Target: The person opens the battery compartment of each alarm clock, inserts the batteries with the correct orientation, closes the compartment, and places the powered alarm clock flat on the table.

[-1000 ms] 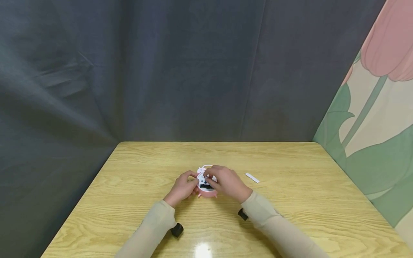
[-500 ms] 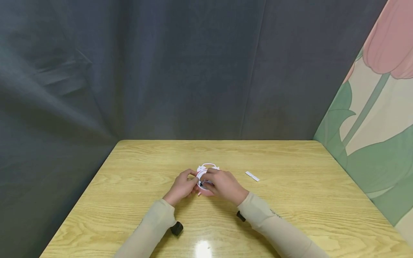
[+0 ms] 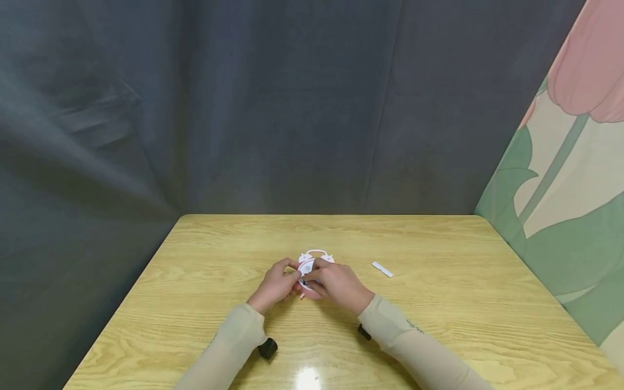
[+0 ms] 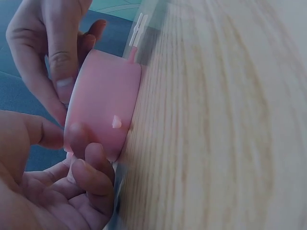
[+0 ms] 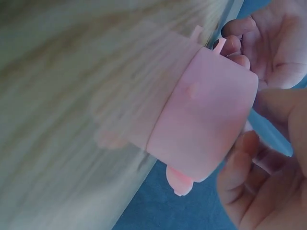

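Main chg in last sec: R hand (image 3: pixel 341 284) has dropped lower on the back of the pink clock (image 5: pixel 206 115). 1 s ago its fingertips sat above the dark slot (image 3: pixel 304 281), w/ the slot in plain view; now they're down over it and only a small dark bit shows. Round grille (image 3: pixel 307 268) on the white back is now exposed just above the fingertips. Handle (image 3: pixel 317 251) now shows whole at clock's far end; was partly covered 1 s ago.

My read: fingers are now working right at the slot, not over it. Can't confirm contact w/ slot itself, fingers block the view.

R hand state: fingers bent, thumb + index tips close together at clock's back. Whether anything's pinched btwn them: can't tell.

L hand (image 3: pixel 277 283): basically unchanged. Grips clock's L rim, thumb at upper edge, fingers curled against the pink side. Reads as the steadying hand.

Clock pos: on the table (image 3: pixel 219 244) btwn both hands, back up AFAICT, handle end pointing away from the person. Hardly moved.

White strip (image 3: pixel 382 269): lies on table to R of clock, well apart from it, beyond R hand. Neither hand touches it; same spot rel. to clock as 1 s ago.
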`<state>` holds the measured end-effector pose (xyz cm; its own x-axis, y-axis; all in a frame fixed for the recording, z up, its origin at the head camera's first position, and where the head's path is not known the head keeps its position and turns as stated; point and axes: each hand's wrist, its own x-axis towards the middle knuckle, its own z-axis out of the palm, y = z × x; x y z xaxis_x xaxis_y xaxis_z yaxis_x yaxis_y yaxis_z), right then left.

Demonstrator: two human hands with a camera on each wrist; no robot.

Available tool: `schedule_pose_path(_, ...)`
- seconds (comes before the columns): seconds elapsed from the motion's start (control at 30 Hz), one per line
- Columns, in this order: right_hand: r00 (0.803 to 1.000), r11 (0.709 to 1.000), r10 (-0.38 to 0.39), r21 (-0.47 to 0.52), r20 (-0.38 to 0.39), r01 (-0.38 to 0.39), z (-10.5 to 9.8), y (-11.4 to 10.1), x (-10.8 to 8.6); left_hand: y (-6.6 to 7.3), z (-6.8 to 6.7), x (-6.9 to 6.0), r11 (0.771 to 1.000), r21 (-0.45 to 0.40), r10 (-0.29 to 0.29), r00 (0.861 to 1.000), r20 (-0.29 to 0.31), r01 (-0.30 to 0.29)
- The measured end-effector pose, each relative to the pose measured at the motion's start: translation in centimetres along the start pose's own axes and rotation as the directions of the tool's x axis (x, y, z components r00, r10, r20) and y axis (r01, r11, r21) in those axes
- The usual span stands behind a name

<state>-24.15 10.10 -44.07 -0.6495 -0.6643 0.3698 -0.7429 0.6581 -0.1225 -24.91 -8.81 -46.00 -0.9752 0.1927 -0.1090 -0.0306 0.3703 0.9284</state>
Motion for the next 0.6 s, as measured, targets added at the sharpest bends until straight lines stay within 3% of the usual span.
schedule_pose_path(0.13, 1.000, 1.000, -0.016, 0.004, 0.014, 0.016, 0.07, 0.05, -0.05, 0.03, 0.13, 0.05, 1.000, 0.011, -0.009, 1.000, -0.002, 0.009)
schedule_pose_path(0.23, 1.000, 0.998, 0.008, 0.061, 0.020, -0.009, -0.02, 0.07, -0.07, 0.04, 0.19, 0.07, 1.000, 0.014, -0.014, 1.000, -0.007, 0.014)
schedule_pose_path(0.4, 0.989, 0.965, 0.146, 0.220, 0.010, -0.145, -0.17, -0.08, 0.20, -0.03, 0.18, -0.06, 1.000, -0.011, -0.018, 1.000, -0.014, 0.018)
schedule_pose_path(0.5, 0.952, 0.912, 0.307, 0.281, 0.013, -0.298, -0.28, -0.36, 0.50, 0.00, 0.12, -0.19, 0.999, -0.029, -0.013, 1.000, -0.015, 0.013)
schedule_pose_path(0.6, 0.874, 0.833, 0.485, 0.283, 0.039, -0.475, -0.29, -0.64, 0.76, 0.11, 0.14, -0.20, 0.999, -0.040, -0.004, 1.000, -0.010, 0.003)
